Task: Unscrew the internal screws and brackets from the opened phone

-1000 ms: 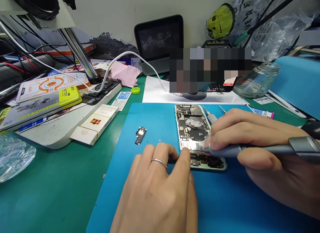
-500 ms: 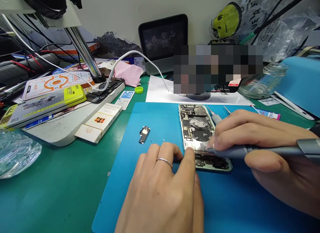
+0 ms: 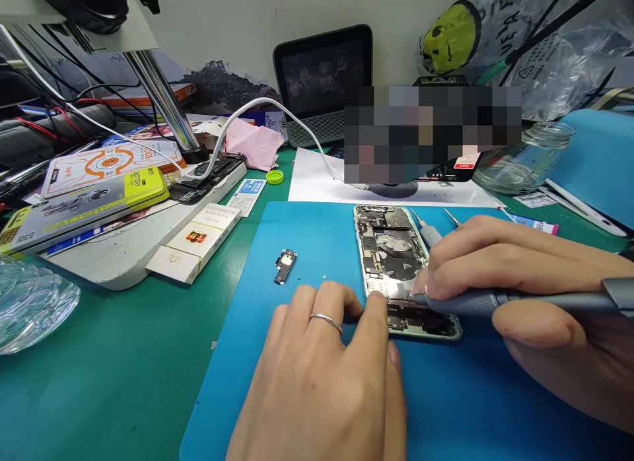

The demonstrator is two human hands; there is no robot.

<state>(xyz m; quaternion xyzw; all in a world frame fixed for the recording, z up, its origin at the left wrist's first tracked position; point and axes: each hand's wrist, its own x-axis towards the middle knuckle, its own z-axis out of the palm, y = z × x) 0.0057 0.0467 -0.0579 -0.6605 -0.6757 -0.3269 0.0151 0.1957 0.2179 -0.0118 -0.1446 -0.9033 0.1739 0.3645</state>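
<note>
Opened phone (image 3: 403, 266) flat on blue mat (image 3: 446, 395), ahead and to the right of left hand (image 3: 317, 368), to the left of right hand (image 3: 555, 263). Long axis: near to far, near end angled a bit rightward. Gripping grey screwdriver (image 3: 465, 302) in right hand, fingers narrow around the handle, aimed left across the phone's right edge, roughly crosswise to the long axis, tip over the lower interior. Left hand curled, index against the phone's left edge, low down; can't tell about any pinch underneath. Both hands at the phone; can't call one nearer. Near end of phone between the hands, bare mat in front of it. More open mat off the left edge, out to small dark part (image 3: 285, 266), well apart from the phone. Tighter on the right: right hand at that edge, slim tool (image 3: 426, 231) just beside it farther up. Past the far end, white paper (image 3: 317, 183) along the mat's far edge.
</note>
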